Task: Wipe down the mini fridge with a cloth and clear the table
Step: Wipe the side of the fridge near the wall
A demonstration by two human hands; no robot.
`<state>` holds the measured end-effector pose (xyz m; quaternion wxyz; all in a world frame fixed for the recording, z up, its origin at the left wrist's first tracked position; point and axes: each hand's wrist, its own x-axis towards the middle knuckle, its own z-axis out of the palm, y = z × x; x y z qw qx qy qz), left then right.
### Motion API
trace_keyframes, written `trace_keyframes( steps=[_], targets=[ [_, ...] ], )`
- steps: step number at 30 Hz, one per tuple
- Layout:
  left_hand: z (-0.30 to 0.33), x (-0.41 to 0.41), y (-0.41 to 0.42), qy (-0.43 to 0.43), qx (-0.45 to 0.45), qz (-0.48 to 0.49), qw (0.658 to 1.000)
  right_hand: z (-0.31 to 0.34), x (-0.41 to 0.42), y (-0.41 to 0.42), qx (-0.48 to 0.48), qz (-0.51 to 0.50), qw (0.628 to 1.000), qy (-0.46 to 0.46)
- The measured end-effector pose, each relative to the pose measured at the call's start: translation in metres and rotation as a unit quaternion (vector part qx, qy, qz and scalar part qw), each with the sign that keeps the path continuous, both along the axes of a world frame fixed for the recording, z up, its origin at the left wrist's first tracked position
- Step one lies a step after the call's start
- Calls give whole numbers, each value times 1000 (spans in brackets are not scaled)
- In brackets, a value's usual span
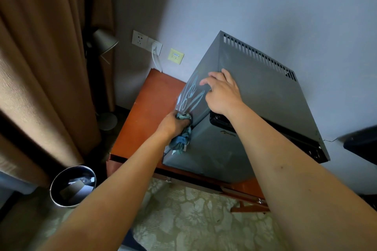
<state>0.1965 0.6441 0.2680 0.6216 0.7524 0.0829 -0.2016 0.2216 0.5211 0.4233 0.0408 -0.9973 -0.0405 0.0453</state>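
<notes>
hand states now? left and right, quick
Left hand: closed, gripping the cloth against the mini fridge side.
Right hand: open, empty, resting on the fridge's top edge.

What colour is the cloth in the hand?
Blue-grey with lighter patches; the cloth shows in the head view, bunched in the left hand.

A grey metal mini fridge (255,96) stands on a reddish-brown wooden table (151,104), against a pale wall. A row of vent slots runs along its top rear edge. Light scribbled marks show on its left side panel. A crumpled blue-grey cloth (181,136) is pressed against the fridge's front left corner edge.
</notes>
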Motion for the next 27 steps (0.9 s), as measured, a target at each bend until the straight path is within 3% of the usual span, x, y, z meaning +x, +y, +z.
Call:
trace_keyframes(
  steps=[4,11,20,27],
  targets=[
    [11,6,-1,-17,-1,-2,1000,-1,1,0,-17,6,1000,-8],
    [76,36,-8,-130,-102,23,986,-2,3,0,-22,4,1000,-12],
    [21,25,-7,-5,-113,53,992,0,6,0,-37,7,999,5],
    [33,25,-2,-12,-136,23,990,1,10,1,-52,1,999,13]
  ],
)
